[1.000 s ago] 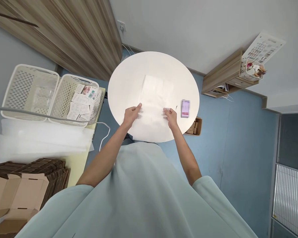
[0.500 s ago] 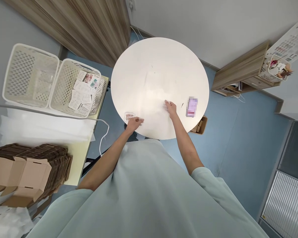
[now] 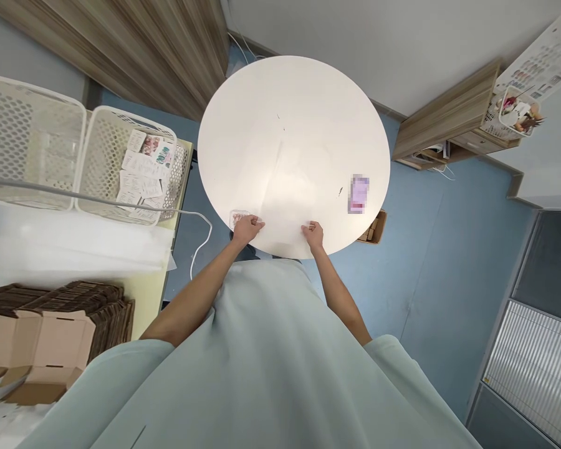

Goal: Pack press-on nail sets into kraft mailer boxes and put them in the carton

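Observation:
On the round white table (image 3: 243, 125) lies a thin, translucent white sheet (image 3: 287, 199), hard to tell from the tabletop. My left hand (image 3: 247, 229) pinches its near left part, fingers closed. At the near right side my right hand (image 3: 313, 235) is closed on the same sheet. A small clear pack with reddish pieces (image 3: 237, 218) sits just behind my left hand and is partly covered by it. Farther right on the table is a purple rectangular thing (image 3: 358, 194), blurred into blocks.
To the left, a side table (image 3: 144, 293) carries two white baskets, one with printed cards (image 3: 144, 174), a pile of white sheets (image 3: 75, 243) and folded cardboard boxes (image 3: 60, 337). A cable (image 3: 187, 213) crosses there. A brown box (image 3: 376, 227) stands below the table's right edge.
My right hand has come back toward my body, to the table's near edge. My left hand stays near the small pack. The view has shifted slightly.

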Motion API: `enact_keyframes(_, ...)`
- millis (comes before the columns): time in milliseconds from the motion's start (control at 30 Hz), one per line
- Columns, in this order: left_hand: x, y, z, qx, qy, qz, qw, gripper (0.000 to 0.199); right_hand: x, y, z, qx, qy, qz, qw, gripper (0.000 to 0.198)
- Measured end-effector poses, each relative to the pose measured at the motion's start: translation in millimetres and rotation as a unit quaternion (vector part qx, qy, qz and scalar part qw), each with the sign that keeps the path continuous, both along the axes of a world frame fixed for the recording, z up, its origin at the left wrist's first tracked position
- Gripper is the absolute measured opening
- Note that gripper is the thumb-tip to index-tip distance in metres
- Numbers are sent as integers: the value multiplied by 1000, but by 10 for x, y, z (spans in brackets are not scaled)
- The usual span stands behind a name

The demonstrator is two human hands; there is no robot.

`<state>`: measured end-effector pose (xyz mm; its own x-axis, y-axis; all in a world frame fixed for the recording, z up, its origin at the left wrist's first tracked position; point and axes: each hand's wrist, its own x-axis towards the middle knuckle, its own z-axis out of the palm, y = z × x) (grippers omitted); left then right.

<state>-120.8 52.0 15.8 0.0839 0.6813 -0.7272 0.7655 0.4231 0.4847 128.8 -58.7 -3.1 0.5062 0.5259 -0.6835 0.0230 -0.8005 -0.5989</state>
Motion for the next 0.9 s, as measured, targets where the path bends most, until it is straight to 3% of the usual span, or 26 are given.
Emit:
enact_keyframes(133, -103, 5, 20, 84, 16, -84, 993, 36, 45, 93, 25, -13, -49, 25, 998, 33)
enact_keyframes(267, -256, 13, 35, 170, 50, -179, 968, 63, 100, 235, 53, -24, -86, 65, 994, 29)
enact_keyframes(367, -379, 28, 30, 177, 68, -249, 950, 81, 135, 295, 75, -29, -111, 83, 990, 32)
enact_keyframes(433, -459, 36, 20, 170, 73, -281, 942, 83, 154, 302, 92, -33, -126, 87, 988, 36)
enact_keyframes(700, -638, 80, -15, 167, 79, -298, 936, 78, 127, 74, 180, -47, -144, 64, 986, 47)
enact_keyframes(900, -391, 105, 46, 198, 49, -303, 931, 75, 76, -144, 191, -58, -141, 41, 988, 34)
